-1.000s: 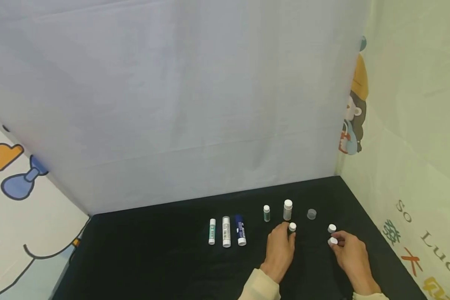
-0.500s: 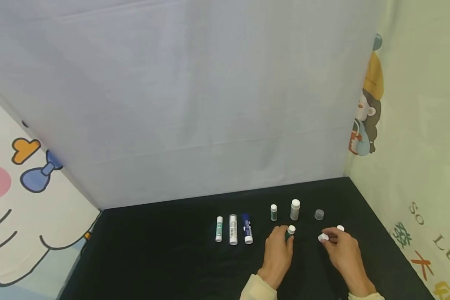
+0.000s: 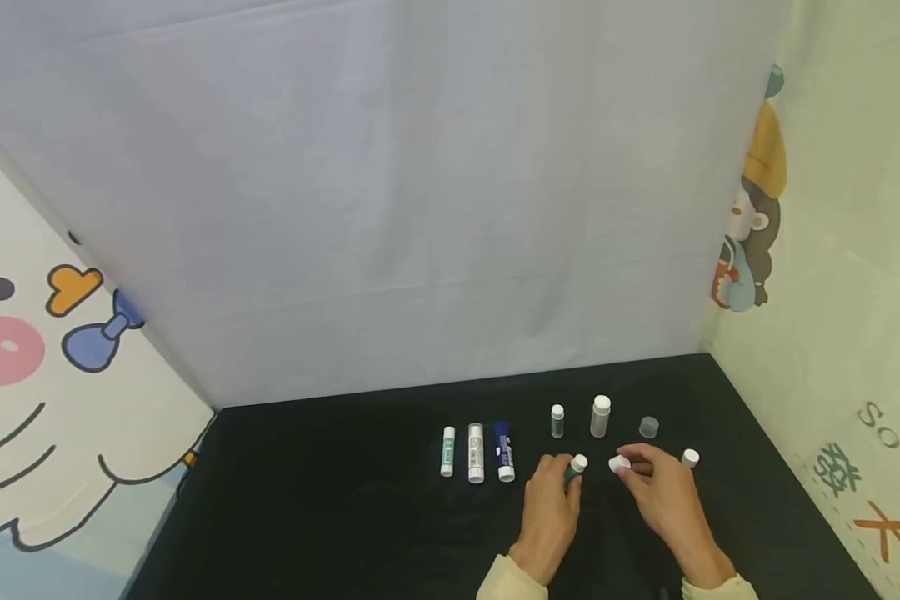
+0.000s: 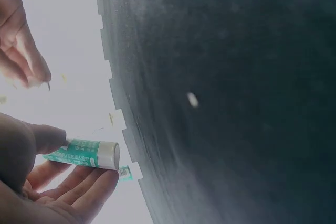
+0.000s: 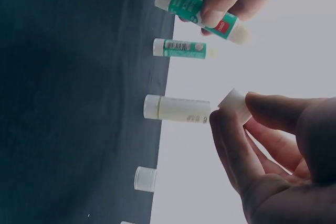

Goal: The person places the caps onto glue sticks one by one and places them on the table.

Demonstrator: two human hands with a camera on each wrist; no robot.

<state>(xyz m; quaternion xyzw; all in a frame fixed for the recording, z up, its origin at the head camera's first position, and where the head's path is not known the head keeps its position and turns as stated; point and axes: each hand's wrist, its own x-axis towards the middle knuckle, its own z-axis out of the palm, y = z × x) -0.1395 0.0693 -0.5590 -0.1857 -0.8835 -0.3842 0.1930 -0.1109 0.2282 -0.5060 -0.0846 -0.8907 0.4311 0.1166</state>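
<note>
My left hand (image 3: pixel 549 512) grips a green glue stick (image 3: pixel 572 472) between thumb and fingers, tilted. In the right wrist view this green stick (image 5: pixel 184 4) shows a white base and a bare pale tip (image 5: pixel 239 35). My right hand (image 3: pixel 667 496) pinches a small white cap (image 5: pixel 234 106) between thumb and fingertips, a short gap to the right of the glue stick in the head view. Behind the hands stand a smaller green glue stick (image 3: pixel 557 425) and a larger white one (image 3: pixel 600 419), both uncapped in the right wrist view.
A clear cap (image 3: pixel 648 427) lies at the back right of the black table (image 3: pixel 330 517), and another white cap (image 3: pixel 690 457) sits beyond my right hand. Farther left are a green-and-white glue stick (image 3: pixel 447 452), a white one (image 3: pixel 476 457) and a blue one (image 3: pixel 504 454).
My right hand has picked the white cap off the table and carried it left towards the glue stick. The left hand has tilted its stick. The head view has shifted slightly.
</note>
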